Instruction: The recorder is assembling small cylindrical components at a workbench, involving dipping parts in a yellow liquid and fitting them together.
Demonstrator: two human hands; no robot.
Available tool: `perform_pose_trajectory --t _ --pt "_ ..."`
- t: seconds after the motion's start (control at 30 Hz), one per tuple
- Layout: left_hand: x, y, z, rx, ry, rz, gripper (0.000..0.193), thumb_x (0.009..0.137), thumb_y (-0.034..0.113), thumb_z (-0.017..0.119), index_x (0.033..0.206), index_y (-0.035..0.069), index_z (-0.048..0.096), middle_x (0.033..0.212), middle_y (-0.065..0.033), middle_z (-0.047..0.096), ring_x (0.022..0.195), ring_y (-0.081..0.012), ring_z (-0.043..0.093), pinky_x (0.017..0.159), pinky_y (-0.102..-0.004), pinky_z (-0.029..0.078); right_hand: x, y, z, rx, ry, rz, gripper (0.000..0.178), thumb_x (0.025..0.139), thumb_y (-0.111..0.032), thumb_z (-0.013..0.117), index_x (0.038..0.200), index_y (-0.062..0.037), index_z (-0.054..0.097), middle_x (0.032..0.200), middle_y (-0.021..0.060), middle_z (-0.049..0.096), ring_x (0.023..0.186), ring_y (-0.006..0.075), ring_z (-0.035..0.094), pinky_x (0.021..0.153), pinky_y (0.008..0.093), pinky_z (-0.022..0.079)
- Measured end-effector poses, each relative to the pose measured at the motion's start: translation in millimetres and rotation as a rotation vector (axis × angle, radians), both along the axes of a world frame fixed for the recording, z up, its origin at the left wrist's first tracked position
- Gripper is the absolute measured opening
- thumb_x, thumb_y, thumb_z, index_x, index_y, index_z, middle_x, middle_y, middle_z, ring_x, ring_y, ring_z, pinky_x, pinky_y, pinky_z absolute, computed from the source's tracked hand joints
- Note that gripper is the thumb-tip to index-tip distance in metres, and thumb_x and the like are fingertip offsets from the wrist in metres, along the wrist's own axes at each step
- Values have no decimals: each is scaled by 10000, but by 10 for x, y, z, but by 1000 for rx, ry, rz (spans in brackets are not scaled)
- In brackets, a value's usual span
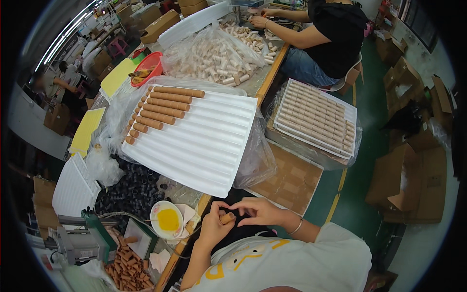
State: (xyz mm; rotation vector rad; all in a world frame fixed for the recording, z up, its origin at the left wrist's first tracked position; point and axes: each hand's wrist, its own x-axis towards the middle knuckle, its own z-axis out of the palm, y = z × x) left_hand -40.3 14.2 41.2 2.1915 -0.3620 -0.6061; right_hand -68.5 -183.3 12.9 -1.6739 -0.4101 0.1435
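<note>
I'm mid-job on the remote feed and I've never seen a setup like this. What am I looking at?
There's no robot here: these are a person's two bare hands. The one picture comes from a wide fisheye camera worn on that person's head, so straight edges look bent.

The left hand holds a small brown cylinder. The right hand is close by, thumb and index finger apart; whether it touches the piece is unclear.

On the bench is a grooved white tray, partly filled with rows of brown cylinders. Nearer are a pile of black pieces and a white dish with something yellow inside. Pale pieces lie farther off, near another person.
</note>
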Motion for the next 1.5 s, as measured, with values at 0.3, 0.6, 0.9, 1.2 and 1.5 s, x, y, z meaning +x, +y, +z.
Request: perform_pose_trajectory --t 0.3,0.6,0.9,1.2,1.5 --pt "-325 401 3 -366 -4 140 457 722 9 676 1112 29 440 832 -59 607 767 -118 586 706 -250 470 47 589 225 -30 -219 213 194 814 -200 650 927 -64 569 748 82 601 667 242 612 611 312 484" --pt "-700 727 -46 -404 -159 360 411 712 -15 647 1081 22 469 846 -45 591 765 -95 557 703 -229 455 6 1026 341 -115 -515 323 215 802 -233 643 896 -67 544 770 67 611 676 272 585 612 353 467" --pt "-1237 1157 -89 -698 -8 506 504 712 -103 606 1156 35 412 1017 -31 504 895 -77 521 753 -205 441 -47 1582 549 -114 -574 677 180 759 -155 655 857 -73 527 813 67 576 662 285 583 591 361 465" --pt "-1227 1524 116 -747 277 243 789 693 -154 588 1367 54 237 1144 -46 476 980 -111 525 821 -241 453 -131 1704 637 -33 -682 744 171 739 -156 643 847 -68 543 815 83 580 660 283 590 585 351 475" --pt "-1124 1175 115 -561 -100 480 933 737 -84 660 1448 63 73 956 -20 528 846 -90 524 742 -199 428 -158 1638 428 -143 -630 414 242 820 -291 617 920 -74 576 778 62 577 665 244 587 570 329 458"
